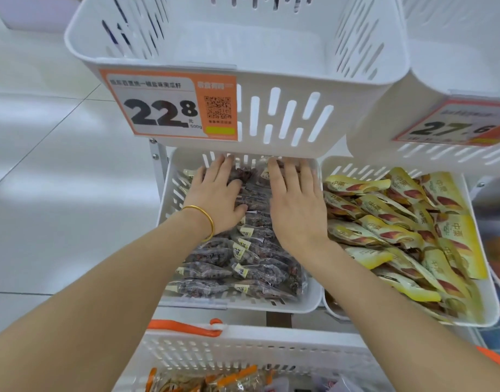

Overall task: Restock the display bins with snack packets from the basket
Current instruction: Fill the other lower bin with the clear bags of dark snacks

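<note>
1. Dark snack packets (237, 267) fill the lower display bin (243, 306). The rear ones lie directly under both sets of fingers; the rest heap up wrist-side of them.
2. Left hand (215, 199): fingers (216, 171) straight, close together, palm down on the packets. Right hand (297, 205): fingers (288, 176) straight, slightly spread, also flat. Neither pinches anything. The fingertips reach toward the bin's back wall, partly hidden.
3. Judgement: the flat palms look like pressing and levelling, seating the pile rearward so that it clears the tier above.
4. Just above the fingertips, the upper bin (237, 58) overhangs, its price tag (169, 106) facing out.
5. Just right of the right fingers, yellow packets (398, 222) fill the neighbouring bin.
6. Well behind the wrists sits the basket (243, 352) with its orange handle (186, 326), still holding packets. Judgement: restocking is unfinished.
</note>
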### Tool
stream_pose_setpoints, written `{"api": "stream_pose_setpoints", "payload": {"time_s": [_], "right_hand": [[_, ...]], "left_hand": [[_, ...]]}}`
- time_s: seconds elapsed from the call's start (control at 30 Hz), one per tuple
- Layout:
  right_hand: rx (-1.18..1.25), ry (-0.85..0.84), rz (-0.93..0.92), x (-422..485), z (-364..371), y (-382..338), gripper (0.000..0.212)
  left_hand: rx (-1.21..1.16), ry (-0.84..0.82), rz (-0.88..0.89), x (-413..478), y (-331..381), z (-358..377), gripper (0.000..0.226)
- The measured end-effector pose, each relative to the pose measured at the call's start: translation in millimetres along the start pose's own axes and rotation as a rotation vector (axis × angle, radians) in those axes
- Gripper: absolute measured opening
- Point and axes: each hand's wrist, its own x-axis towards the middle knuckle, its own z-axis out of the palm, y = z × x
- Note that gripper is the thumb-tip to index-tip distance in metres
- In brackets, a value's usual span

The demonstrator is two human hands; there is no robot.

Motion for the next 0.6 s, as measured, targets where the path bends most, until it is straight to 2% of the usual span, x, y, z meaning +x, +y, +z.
{"api": "stream_pose_setpoints", "payload": {"time_s": [0.23, 0.33, 0.43, 0.6], "right_hand": [[0.019, 0.042, -0.006, 4.0, 0.2, 1.7, 0.036], [0.028, -0.078, 0.011, -3.8, 8.9, -1.0, 0.047], [0.05, -0.18, 0.02, 1.2, 6.4, -0.6, 0.046], [0.118, -0.341, -0.015, 5.5, 4.6, 7.5, 0.054]], "left_hand": [[-0.018, -0.008, 0.02, 6.8, -1.9, -10.5, 0.047], [0.008, -0.011, 0.035, 3.7, -2.2, -9.0, 0.046], [0.014, -0.014, 0.04, 1.2, -3.1, -6.7, 0.044], [-0.115, 0.028, 0.0, 1.1, -2.7, -4.5, 0.039]]}}
